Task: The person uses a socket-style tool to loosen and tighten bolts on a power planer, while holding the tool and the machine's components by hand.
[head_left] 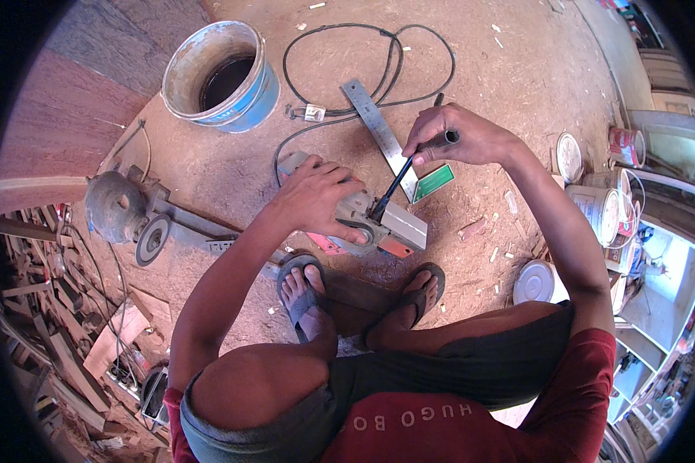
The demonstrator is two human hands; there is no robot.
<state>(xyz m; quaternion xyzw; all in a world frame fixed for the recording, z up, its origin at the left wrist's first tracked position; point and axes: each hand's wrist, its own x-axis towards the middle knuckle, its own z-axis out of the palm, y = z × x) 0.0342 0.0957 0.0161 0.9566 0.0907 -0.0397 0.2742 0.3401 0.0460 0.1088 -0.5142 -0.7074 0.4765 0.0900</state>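
Observation:
My left hand (316,197) is spread over the body of a grey corded power tool, which looks like an electric planer (404,224), and holds it on the ground before my feet. My right hand (459,135) grips a dark socket wrench (398,184) with a tubular end sticking out by the fingers. The wrench slants down, and its lower tip meets the planer's upper side; what it touches there is too small to make out. Just beyond the planer lies a try square with a steel blade (374,116) and a green handle (434,183). A red piece (326,244) shows beneath the planer.
A blue bucket (259,104) with dark contents stands far left. The black cord (286,69) loops across the dusty ground. On the left are a bench grinder (116,204) and wood scraps (77,363). Paint buckets (594,208) and a white lid (534,282) are right.

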